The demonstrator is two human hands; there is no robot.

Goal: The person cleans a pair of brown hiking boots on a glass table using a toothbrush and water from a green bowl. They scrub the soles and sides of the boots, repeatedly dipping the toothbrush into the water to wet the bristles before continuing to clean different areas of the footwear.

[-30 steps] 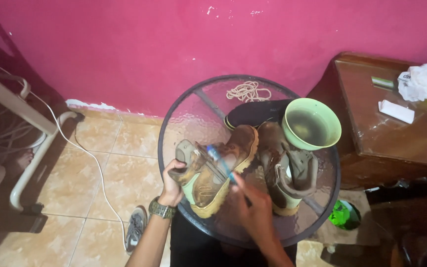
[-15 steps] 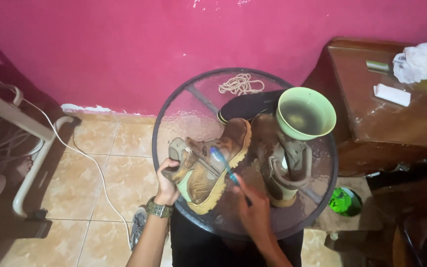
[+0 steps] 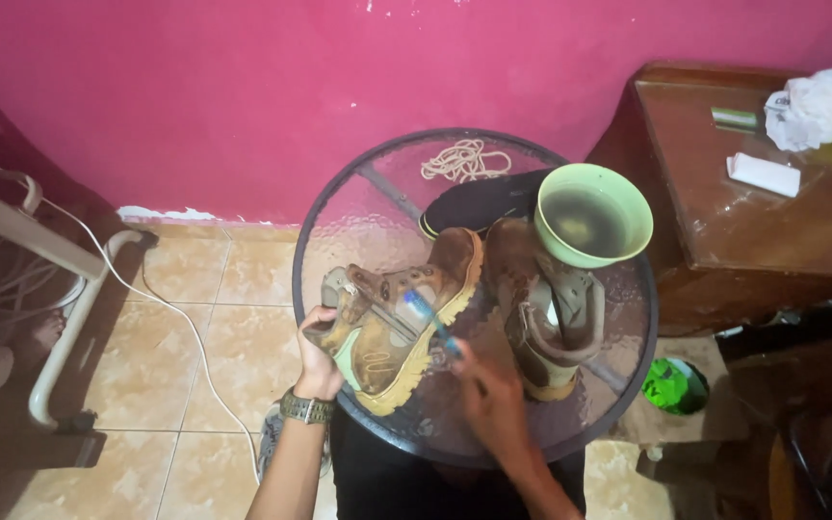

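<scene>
A worn brown boot [image 3: 399,320] with a yellow sole lies on its side on a round glass table [image 3: 349,226]. My left hand [image 3: 318,358], with a watch on the wrist, grips the boot's ankle end. My right hand [image 3: 491,400] holds a blue toothbrush [image 3: 428,318] whose head rests on the boot's side. The second brown boot [image 3: 539,308] stands just right of it. A green bowl [image 3: 593,214] with dark water stands at the table's far right.
A coil of beige laces [image 3: 464,159] and a dark insole [image 3: 479,202] lie at the table's back. A brown wooden cabinet [image 3: 753,231] with crumpled tissue stands right. A white metal frame [image 3: 55,279] and cord are on the tiled floor left. A green object [image 3: 671,383] lies under the table.
The view has shifted slightly. My right hand has slid the toothbrush a little along the boot's side. My left hand keeps its hold on the boot.
</scene>
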